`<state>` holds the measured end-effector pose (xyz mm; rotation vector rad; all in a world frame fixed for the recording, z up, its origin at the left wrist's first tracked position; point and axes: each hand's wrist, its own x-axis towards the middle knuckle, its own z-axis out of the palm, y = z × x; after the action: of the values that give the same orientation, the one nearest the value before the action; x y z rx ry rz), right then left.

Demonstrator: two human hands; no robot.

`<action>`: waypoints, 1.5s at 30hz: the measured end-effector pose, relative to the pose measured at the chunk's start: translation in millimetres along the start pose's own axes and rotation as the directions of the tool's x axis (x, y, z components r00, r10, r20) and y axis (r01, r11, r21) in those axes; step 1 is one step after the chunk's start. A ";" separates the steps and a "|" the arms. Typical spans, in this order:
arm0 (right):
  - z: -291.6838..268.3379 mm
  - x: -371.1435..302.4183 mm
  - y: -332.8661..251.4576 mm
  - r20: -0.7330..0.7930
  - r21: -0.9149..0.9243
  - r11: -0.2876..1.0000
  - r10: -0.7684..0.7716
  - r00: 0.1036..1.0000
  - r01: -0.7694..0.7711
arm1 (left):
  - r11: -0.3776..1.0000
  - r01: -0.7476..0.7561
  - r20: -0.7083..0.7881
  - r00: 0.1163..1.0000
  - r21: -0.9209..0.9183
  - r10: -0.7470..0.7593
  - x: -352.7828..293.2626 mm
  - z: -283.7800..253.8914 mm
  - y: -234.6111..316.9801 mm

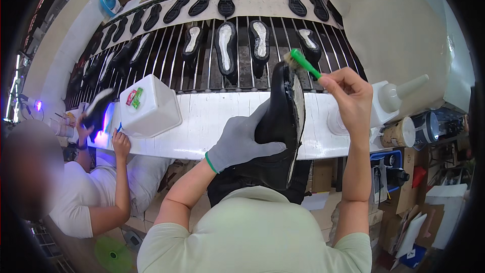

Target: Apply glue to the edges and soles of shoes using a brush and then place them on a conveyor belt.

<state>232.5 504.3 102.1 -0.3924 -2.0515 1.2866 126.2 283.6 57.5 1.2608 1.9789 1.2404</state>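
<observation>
My left hand (245,140), in a grey glove with a green cuff, grips a black shoe upper (279,114) from its left side. The shoe is tilted on edge above the near rim of the white bench, and its pale underside faces right. Bare, my right hand (351,93) pinches a green-handled brush (306,64) by the handle end. The bristles meet the upper tip of the shoe, near the dark, wet-looking edge of its underside.
Beyond the white bench (202,121), a roller conveyor (172,60) carries several upturned shoe uppers; black soles (226,3) lie on the pale belt behind. A white box (150,108) stands left, near a co-worker holding a shoe (96,111). At right are a white container (389,96) and a tub (399,132).
</observation>
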 end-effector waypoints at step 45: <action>-19.7 -31.7 -5.9 0.715 0.009 0.997 -0.061 0.697 0.079 | 0.758 0.121 -0.075 0.973 -0.641 -0.219 8.4 -10.2 -25.9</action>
<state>269.5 496.8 100.8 0.2441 -2.6855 1.5211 102.9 282.4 40.1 0.6446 1.4984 1.7415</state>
